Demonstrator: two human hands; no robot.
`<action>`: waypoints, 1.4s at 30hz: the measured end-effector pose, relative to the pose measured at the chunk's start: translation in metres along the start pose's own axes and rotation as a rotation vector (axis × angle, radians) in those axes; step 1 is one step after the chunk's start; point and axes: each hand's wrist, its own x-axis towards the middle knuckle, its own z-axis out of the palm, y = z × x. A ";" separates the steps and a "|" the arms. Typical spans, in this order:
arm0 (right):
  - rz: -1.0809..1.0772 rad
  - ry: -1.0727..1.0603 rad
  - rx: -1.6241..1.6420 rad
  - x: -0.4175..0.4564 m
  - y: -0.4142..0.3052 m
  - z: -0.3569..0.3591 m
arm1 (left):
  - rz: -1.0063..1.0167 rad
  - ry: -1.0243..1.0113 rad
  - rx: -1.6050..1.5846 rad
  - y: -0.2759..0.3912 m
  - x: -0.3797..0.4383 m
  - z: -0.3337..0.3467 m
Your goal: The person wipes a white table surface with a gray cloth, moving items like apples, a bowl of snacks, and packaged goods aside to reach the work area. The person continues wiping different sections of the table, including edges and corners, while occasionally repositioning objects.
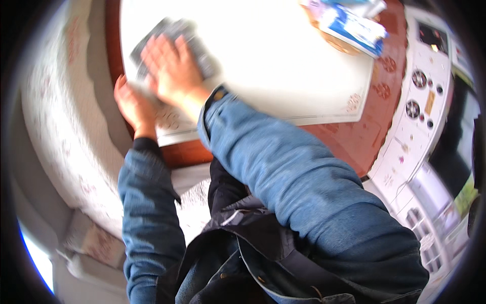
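My right hand [172, 70] lies palm down with spread fingers on a grey cloth [207, 62], pressing it against the white tabletop [262, 76]. Blur softens both the hand and the cloth. Beside it, my left hand [134, 104] rests at the table's left edge near the front corner, holding no loose thing that I can see. Dark reddish-brown wood [186, 154] borders the white top. Floral marks decorate the top's corners, and one is partly covered by my hands.
At the table's far right sits a blue-and-white plastic packet [353, 28] among other packages. A sofa with a pale patterned cover [72, 152] runs along the left. On the right stand a white decorated cabinet [421, 95] and a dark screen [452, 136].
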 end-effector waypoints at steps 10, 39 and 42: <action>-0.065 -0.163 0.255 -0.126 0.090 -0.071 | 0.671 -0.418 0.491 0.046 -0.095 0.094; 0.200 0.100 -0.309 -0.374 0.162 -0.117 | 1.038 -0.185 0.768 -0.058 -0.285 0.032; 0.422 0.132 -0.366 -0.403 0.160 -0.135 | 0.949 -0.241 0.852 -0.057 -0.305 0.010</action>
